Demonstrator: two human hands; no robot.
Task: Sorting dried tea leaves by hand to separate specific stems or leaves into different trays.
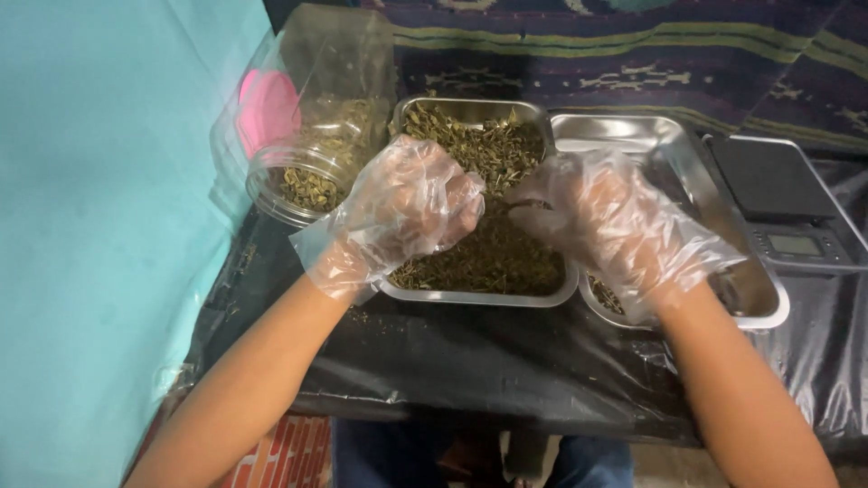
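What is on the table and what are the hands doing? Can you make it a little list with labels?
Left hand: gloved, curled over the near metal tray, fingers bent.
Right hand: gloved, pinching a small stem.
Tray contents: dried green herbs.
Second tray: steel, mostly bare, on the right.
Jar: clear plastic, tipped on its side, herbs inside, on the left.
Scale: dark, far right.
Table cover: black plastic sheet.

Thin, clear, crinkled plastic gloves over left hand (407, 203) and right hand (624, 226); glossy brushed metal on both trays (479, 294) (764, 303); dry, rough, matt dried herb (493, 253); transparent glossy plastic jar (312, 136); shiny, wrinkled black plastic sheet (488, 361); matt black scale (778, 194) with smooth grey casing; woven patterned cloth (633, 54) behind.
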